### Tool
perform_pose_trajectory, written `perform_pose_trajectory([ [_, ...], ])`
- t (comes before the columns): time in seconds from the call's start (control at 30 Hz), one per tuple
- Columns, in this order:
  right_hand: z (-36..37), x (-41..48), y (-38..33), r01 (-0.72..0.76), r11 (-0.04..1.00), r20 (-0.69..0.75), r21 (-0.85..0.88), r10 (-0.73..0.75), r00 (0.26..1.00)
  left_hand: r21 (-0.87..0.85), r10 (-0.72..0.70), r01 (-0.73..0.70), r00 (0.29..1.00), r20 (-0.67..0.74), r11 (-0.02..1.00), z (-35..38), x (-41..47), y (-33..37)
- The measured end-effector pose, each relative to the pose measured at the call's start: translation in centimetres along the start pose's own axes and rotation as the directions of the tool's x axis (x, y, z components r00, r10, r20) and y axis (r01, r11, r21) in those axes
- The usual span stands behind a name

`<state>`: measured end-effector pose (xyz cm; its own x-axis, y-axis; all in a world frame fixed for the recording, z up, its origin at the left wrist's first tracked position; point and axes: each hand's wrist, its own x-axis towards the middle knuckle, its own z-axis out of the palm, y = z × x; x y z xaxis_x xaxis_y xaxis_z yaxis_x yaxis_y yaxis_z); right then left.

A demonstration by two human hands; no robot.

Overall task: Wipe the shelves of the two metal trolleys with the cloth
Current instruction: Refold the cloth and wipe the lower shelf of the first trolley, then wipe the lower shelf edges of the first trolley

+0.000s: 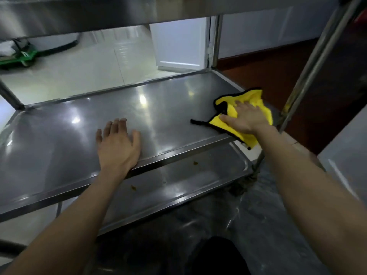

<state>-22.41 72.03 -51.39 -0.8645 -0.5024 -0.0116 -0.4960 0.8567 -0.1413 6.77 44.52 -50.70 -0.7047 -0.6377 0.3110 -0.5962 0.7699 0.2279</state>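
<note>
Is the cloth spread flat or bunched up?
Bunched: the cloth lies in rumpled folds under the right hand, one corner hanging over the shelf edge.

Left hand flat; right hand pressing down (fingers straight).

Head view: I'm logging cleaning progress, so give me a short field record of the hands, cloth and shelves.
left hand: flat, palm down on the middle shelf, near its front edge
right hand: presses the yellow cloth, fingers spread
yellow cloth: right end of middle shelf, one corner overhanging the front edge
middle shelf: shiny, no spots visible
lower shelf: brown specks on it
</note>
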Motion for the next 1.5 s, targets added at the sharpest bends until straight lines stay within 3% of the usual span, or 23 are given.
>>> perform_pose_trajectory([
  [0.17, 3.0, -5.1, -13.4, 0.350, 0.936, -0.021, 0.028, -0.350, 0.937, -0.005, 0.031, -0.031, 0.999, -0.004, 0.999, 0.1, 0.1, -0.3],
  [0.27, 4.5, -7.7, -18.2, 0.491, 0.870, -0.148, 0.051, -0.480, 0.865, -0.019, 0.048, -0.049, 0.998, -0.051, 0.999, 0.2, 0.3, -0.7],
  [0.43, 6.0, -8.3, -18.0, 0.504, 0.858, -0.469, 0.098, -0.406, 0.784, -0.052, 0.066, -0.075, 0.984, -0.166, 0.996, 0.4, 0.4, -0.6],
  [0.53, 7.2, -9.7, -18.7, 0.524, 0.835, -0.756, 0.170, -0.231, 0.613, -0.139, 0.089, -0.125, 0.966, -0.241, 0.982, -0.2, -0.2, -0.3],
  [0.63, 8.0, -12.5, -19.3, 0.596, 0.782, -0.850, 0.180, -0.180, 0.494, -0.381, 0.128, -0.267, 0.927, -0.352, 0.885, -1.8, -2.2, -1.2],
  [0.7, 9.2, -15.3, -20.0, 0.659, 0.724, -0.883, 0.203, -0.156, 0.443, -0.411, 0.217, -0.400, 0.879, -0.424, 0.819, -2.9, -5.5, -4.1],
  [0.77, 11.0, -18.9, -21.4, 0.693, 0.666, -0.885, 0.276, -0.106, 0.454, -0.369, 0.286, -0.429, 0.879, -0.382, 0.824, -3.3, -10.2, -9.4],
  [0.87, 13.8, -24.3, -24.9, 0.698, 0.580, -0.834, 0.420, -0.058, 0.549, -0.291, 0.314, -0.341, 0.940, -0.135, 0.894, -3.6, -17.7, -18.1],
  [1.03, 19.4, -29.4, -30.7, 0.644, 0.540, -0.738, 0.542, -0.060, 0.672, -0.178, 0.159, -0.120, 0.962, 0.223, 0.977, -1.5, -21.8, -27.6],
  [1.1, 22.2, -30.5, -32.9, 0.527, 0.529, -0.619, 0.665, -0.004, 0.785, -0.164, 0.044, 0.018, 0.928, 0.369, 0.986, 0.0, -22.2, -30.7],
  [1.2, 25.1, -30.7, -35.7, 0.245, 0.466, -0.350, 0.850, 0.152, 0.924, -0.176, -0.079, 0.224, 0.803, 0.591, 0.959, 1.6, -22.9, -34.6],
  [1.27, 25.9, -29.8, -37.2, 0.201, 0.464, -0.307, 0.863, 0.164, 0.937, -0.073, -0.136, 0.272, 0.676, 0.725, 0.960, 2.0, -23.3, -36.9],
  [1.33, 25.6, -28.1, -39.0, 0.269, 0.518, -0.382, 0.812, 0.122, 0.916, 0.022, -0.188, 0.326, 0.487, 0.853, 0.945, 1.8, -23.1, -38.8],
  [1.4, 24.5, -25.6, -41.0, 0.349, 0.596, -0.492, 0.724, 0.090, 0.866, 0.098, -0.230, 0.342, 0.373, 0.899, 0.934, 1.2, -22.0, -40.5],
  [1.43, 23.7, -24.6, -42.0, 0.394, 0.624, -0.550, 0.675, 0.069, 0.832, 0.119, -0.249, 0.336, 0.376, 0.892, 0.934, 0.8, -21.3, -41.2],
  [1.5, 23.0, -23.3, -43.6, 0.510, 0.645, -0.666, 0.569, -0.002, 0.746, 0.139, -0.285, 0.312, 0.492, 0.823, 0.940, -0.1, -20.1, -42.2],
])
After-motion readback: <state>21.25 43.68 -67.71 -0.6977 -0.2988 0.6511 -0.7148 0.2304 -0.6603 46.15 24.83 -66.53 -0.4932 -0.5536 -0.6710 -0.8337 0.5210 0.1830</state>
